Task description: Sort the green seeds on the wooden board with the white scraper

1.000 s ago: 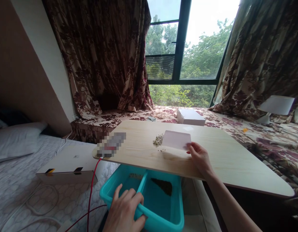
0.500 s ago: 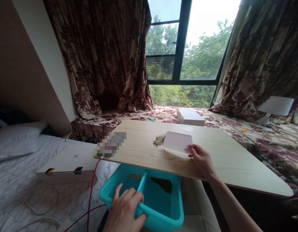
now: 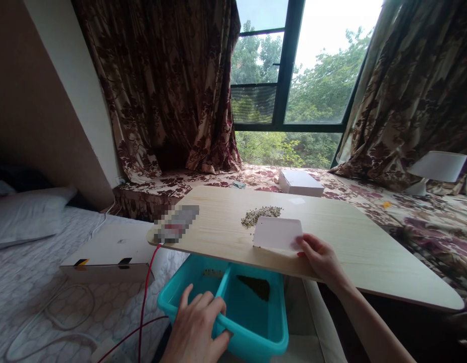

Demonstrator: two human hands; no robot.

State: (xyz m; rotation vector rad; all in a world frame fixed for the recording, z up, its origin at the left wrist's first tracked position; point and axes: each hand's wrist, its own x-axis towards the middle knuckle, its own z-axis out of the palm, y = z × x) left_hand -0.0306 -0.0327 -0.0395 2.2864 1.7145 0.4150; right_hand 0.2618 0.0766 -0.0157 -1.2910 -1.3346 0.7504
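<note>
My right hand grips a white rectangular card by its right edge and holds it just above the light wooden table. A small heap of greenish seeds lies on the table just beyond the card. My left hand is closed on the near rim of a turquoise two-compartment bin that sits below the table's front edge. Dark seeds lie in the bin's right compartment, a few in the left.
A blurred object with a red cable rests at the table's left end. A flat white box lies on the bed at left. A white box and a lamp stand on the floral window seat.
My right hand has drawn the card back toward me, uncovering more of the seed heap behind it. My left hand has stayed on the bin.
</note>
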